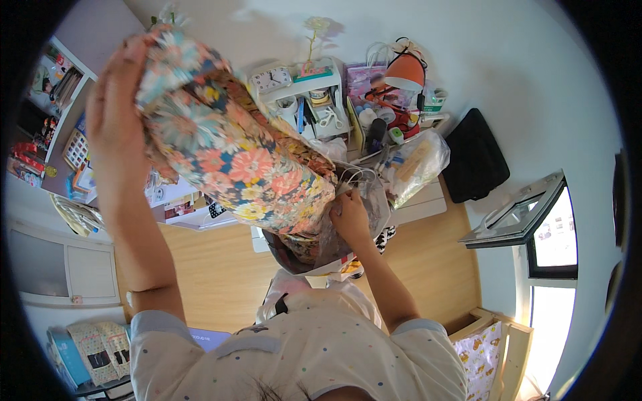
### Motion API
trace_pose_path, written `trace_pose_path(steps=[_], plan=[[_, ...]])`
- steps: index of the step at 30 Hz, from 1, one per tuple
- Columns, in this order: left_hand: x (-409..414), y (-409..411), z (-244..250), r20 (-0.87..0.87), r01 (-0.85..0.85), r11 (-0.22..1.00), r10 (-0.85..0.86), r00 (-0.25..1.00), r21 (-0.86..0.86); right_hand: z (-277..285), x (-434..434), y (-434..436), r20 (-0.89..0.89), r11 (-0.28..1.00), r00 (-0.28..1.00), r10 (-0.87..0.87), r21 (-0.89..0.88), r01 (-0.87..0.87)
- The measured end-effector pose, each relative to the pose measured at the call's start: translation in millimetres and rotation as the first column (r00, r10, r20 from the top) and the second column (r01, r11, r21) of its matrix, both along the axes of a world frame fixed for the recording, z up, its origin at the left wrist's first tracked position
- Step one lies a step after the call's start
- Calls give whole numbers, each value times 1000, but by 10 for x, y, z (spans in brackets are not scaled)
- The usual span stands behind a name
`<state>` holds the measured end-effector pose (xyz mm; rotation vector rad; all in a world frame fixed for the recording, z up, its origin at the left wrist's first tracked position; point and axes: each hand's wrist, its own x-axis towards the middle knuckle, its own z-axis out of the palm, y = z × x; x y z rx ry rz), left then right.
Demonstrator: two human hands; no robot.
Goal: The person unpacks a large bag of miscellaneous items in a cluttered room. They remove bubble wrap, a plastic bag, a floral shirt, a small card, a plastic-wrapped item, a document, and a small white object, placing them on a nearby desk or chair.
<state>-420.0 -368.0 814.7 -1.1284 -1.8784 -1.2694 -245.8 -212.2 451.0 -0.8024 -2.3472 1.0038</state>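
Note:
A floral-print cloth [251, 165] in orange, yellow and blue-green stretches from upper left down to the middle. My left hand [120, 95] is raised high and grips its upper end. The cloth's lower end lies inside an open bag [378, 210] with thin white handles, held in front of my legs. At the bag's far right side, my right hand [352, 213] has its fingers curled on the bag's edge, close against the cloth. Whether it also pinches the cloth is hidden. Part of the bag's inside looks like clear plastic.
Behind the bag stands a desk with a white organizer [326, 75], a clock [271, 79], an orange lamp [405, 72] and a clear plastic bag [419, 163]. A black case [474, 158] leans on the wall. An open window [526, 220] juts in at right; shelves [70, 105] stand left.

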Motion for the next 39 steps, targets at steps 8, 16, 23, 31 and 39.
trace_pose_path(steps=[8, 16, 23, 31, 39], plan=[[-306, -622, 790, 217, 106, 986, -132, 967, 129, -182, -29, -5, 30, 999, 999, 23, 24, -24], [73, -795, 986, 207, 169, 978, -193, 959, 125, -813, -131, 189, 0, 996, 997, -72, 56, 72], [574, -996, 1429, 157, 149, 986, -160, 975, 79, 686, -73, -287, -402, 732, 912, 85, -595, -331], [-182, -1008, 1069, 499, 466, 885, -403, 767, -2, 1828, 80, -592, -692, 504, 617, 375, -406, -762], [-58, -922, 871, 587, 531, 847, -434, 683, 9, 2014, 13, -968, -345, 897, 886, 309, -202, -392]])
